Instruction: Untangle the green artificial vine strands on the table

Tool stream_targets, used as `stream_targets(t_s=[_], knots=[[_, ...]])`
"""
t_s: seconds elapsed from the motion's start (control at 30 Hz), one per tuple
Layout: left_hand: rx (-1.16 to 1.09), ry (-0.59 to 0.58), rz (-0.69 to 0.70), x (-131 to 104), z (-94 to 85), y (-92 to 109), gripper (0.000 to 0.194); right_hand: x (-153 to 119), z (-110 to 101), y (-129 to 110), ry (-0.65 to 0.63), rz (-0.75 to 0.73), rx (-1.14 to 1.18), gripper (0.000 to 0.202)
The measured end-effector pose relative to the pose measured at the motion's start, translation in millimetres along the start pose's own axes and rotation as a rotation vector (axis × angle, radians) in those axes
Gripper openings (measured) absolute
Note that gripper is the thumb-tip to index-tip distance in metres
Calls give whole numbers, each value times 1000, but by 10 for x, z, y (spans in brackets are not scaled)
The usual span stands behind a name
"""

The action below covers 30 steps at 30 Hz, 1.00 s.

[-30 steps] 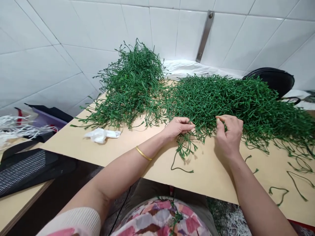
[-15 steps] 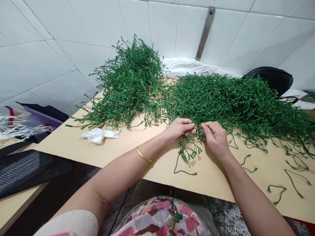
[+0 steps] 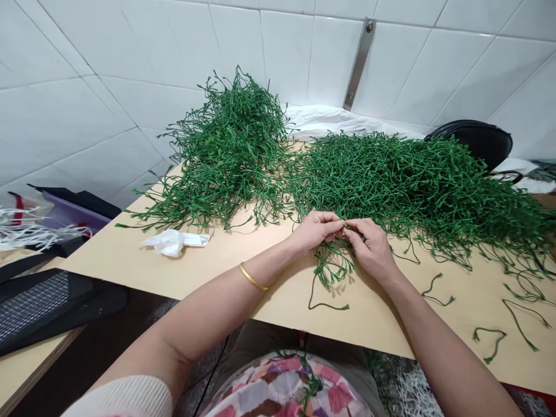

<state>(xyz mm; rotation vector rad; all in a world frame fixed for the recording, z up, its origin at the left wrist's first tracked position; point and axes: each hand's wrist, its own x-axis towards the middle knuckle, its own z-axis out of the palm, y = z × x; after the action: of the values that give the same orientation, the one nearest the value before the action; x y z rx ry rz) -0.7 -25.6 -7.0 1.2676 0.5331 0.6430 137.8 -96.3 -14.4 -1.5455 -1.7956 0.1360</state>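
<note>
So, both hands are together over the pale tabletop (image 3: 208, 284), fingertips meeting right at the front edge of a big green tangle. The left hand (image 3: 319, 231) has thumb and fingers pinched on a small green bunch (image 3: 332, 269) that spills out below onto the table. The right hand (image 3: 369, 243) is pinched too, thumb against forefinger, but I honestly can't tell what's between those fingertips.

The green stuff is cord-like strands with little forked tips. There's a tall left heap (image 3: 234, 133) and a longer right heap (image 3: 382, 174) stretching off to the right, with thin stragglers linking them. One loose strand (image 3: 325, 305) lies in a bend just below the bunch, and a few more are scattered right of the right forearm.

As for labels, any lettering on the crumpled white wrapper (image 3: 169, 242) or the black bag (image 3: 473, 142) behind the right heap is too small to make out. White sheeting (image 3: 325, 119) runs along the tiled wall behind, under a metal strip (image 3: 359, 63) with a screw at each end. Off to the left you've got white strands (image 3: 39, 231), something purple (image 3: 72, 214) and black mesh (image 3: 35, 301). Gold bangle (image 3: 252, 278) on the left forearm, btw.
</note>
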Motion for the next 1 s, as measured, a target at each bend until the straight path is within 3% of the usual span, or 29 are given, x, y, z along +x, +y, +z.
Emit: stream_targets(t_s=[0.27,0.43,0.67,0.8,1.0], knots=[[152,86,59,11,7,-19,32,-9,-9,-48,-88,-14,-61,20],[73,81,14,12,-13,-14,32,-13,10,-48,-135,-44,-46,23],[-37,15,-70,6,-8,0,27,-1,45,-13,-24,-70,-86,32],[68,9,-52,10,5,3,28,14,22,-13,-81,-12,-26,20],[337,82,7,-3,30,7,30,0,16,-30,-106,-115,-350,23]])
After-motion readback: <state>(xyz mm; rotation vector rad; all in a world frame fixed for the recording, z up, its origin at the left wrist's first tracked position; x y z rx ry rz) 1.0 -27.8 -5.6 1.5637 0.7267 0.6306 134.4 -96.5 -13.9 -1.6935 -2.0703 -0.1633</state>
